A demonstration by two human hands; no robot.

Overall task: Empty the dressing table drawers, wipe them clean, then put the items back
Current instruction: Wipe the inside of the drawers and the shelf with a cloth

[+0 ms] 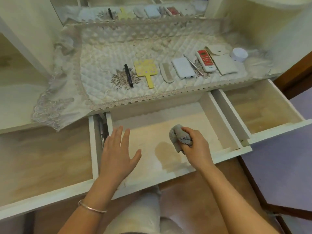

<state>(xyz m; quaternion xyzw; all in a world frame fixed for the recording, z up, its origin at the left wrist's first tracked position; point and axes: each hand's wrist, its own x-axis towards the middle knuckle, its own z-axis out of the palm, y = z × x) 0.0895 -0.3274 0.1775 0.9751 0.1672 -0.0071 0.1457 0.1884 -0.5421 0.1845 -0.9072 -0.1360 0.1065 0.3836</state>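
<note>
Three white drawers stand pulled out from the dressing table. The middle drawer point(224, 130) holds nothing but my hands. My right hand point(197, 147) grips a bunched grey cloth point(179, 137) just above the drawer floor, beside a damp patch point(167, 154). My left hand point(118, 152) hovers flat with spread fingers over the drawer's left part. On the quilted table cover point(118, 53) lie a black pen point(128, 76), a yellow hand mirror point(146, 70), a comb point(166, 73), a white power bank point(183, 68), a red-and-white remote point(206, 60), a beige pouch point(222, 61) and a white jar point(239, 54).
The left drawer point(42, 198) and the right drawer point(276, 130) are open with bare wooden floors. A mirror point(135, 9) stands behind the table top. Lace trim point(50, 108) hangs over the table's left front. My knees are below the middle drawer.
</note>
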